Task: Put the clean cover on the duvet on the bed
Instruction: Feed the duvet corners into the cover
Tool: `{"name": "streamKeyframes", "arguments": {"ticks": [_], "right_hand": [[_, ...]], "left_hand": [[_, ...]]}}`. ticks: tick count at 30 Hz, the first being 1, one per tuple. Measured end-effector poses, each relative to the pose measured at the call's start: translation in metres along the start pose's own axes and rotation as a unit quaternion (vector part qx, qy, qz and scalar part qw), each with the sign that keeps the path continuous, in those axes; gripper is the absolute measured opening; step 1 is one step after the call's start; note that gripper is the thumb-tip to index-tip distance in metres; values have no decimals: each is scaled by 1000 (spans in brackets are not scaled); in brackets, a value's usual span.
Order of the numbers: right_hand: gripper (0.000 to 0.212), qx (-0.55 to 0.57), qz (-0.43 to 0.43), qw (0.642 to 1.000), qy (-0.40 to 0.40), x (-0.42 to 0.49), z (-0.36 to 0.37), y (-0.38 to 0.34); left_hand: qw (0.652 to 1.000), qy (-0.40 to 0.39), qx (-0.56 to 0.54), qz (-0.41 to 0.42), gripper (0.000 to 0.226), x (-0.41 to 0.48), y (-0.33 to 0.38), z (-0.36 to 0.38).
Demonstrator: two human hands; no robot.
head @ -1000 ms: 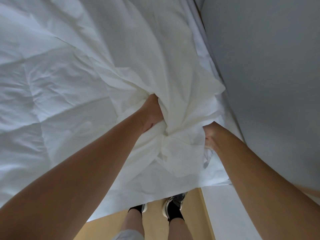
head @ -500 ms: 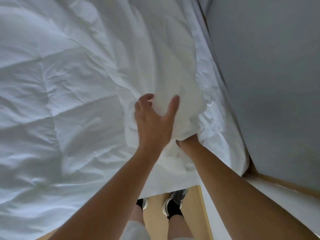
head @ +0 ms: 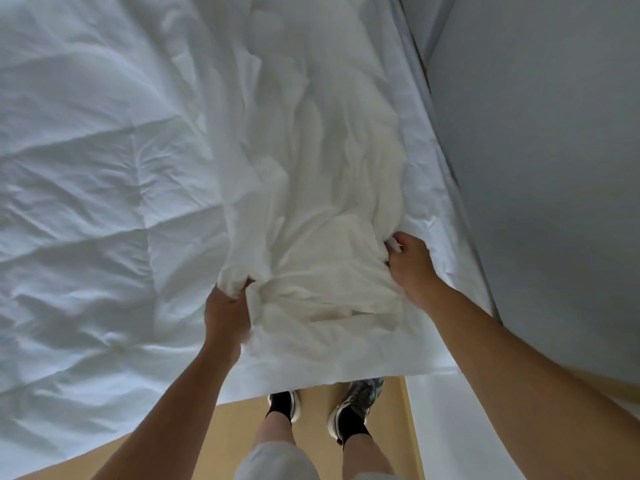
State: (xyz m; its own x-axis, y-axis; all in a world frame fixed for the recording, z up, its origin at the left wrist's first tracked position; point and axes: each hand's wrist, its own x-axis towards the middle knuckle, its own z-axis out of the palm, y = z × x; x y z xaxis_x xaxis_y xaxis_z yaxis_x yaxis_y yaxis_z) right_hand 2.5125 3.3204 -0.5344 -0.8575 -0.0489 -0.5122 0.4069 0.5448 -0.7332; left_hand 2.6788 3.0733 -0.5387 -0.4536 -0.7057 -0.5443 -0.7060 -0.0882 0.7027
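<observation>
A quilted white duvet (head: pixel 90 188) is spread over the bed and fills the left of the head view. On its right part lies a crumpled white cover (head: pixel 322 209), bunched in a long heap near the bed's foot edge. My left hand (head: pixel 225 310) grips a fold at the cover's left side. My right hand (head: pixel 408 265) grips the cover's right side, fingers curled into the cloth. The fingertips of both hands are hidden in the fabric.
A grey wall (head: pixel 540 168) runs along the bed's right side, close to my right arm. Below the bed's foot edge is a wooden floor (head: pixel 221 431) with my legs and dark shoes (head: pixel 356 407). A white ledge (head: pixel 429 410) sits at the lower right.
My left hand, open on top of the cover half a second ago, has dropped lower left and taken a fold. My right hand moved right and up to the cover's right side.
</observation>
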Motion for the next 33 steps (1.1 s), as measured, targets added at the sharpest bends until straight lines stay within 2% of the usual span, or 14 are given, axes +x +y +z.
{"name": "streamKeyframes", "arguments": {"ticks": [6, 7, 10, 11, 12, 13, 14, 15, 16, 18, 20, 23, 27, 33], "right_hand": [[20, 27, 8, 1000, -10, 8, -32, 3], [16, 26, 11, 999, -18, 6, -30, 4], [24, -34, -10, 999, -13, -4, -17, 9], [26, -78, -21, 997, -1, -7, -13, 13], [27, -132, -28, 991, 18, -9, -10, 15], [26, -190, -29, 980, 44, -13, -6, 16], [24, -244, -29, 967, 71, -16, -3, 14], [22, -281, -36, 955, 93, -19, -1, 11], [21, -290, -49, 950, 102, -20, 2, 9], [20, -213, -56, 973, 71, -19, 5, 4], [28, -125, -21, 992, 21, -14, 6, -3], [30, -91, 70, 993, -35, -4, 14, -5], [15, -56, 89, 994, 5, -3, 27, 4], [21, -47, -2, 996, 79, -10, 23, 16]], "left_hand": [[991, 105, 75, 43, 21, 19, -16, -86], [984, 131, 111, 37, 26, 22, -15, -91], [954, 226, 194, 11, 54, 14, 2, -76], [943, 263, 200, 46, 59, 3, 12, -63], [929, 283, 197, 135, 60, -11, 21, -47], [910, 266, 198, 249, 56, -29, 27, -27], [886, 208, 214, 356, 49, -46, 31, -4], [855, 131, 258, 431, 44, -59, 32, 18], [827, 60, 318, 460, 44, -69, 31, 38], [814, -14, 413, 408, 50, -69, 31, 63], [822, -2, 422, 382, 35, -56, 34, 69], [779, 34, 455, 431, 21, -39, 35, 65], [726, 24, 505, 466, 26, -31, 39, 61], [741, -52, 489, 457, 32, -26, 47, 58]]}}
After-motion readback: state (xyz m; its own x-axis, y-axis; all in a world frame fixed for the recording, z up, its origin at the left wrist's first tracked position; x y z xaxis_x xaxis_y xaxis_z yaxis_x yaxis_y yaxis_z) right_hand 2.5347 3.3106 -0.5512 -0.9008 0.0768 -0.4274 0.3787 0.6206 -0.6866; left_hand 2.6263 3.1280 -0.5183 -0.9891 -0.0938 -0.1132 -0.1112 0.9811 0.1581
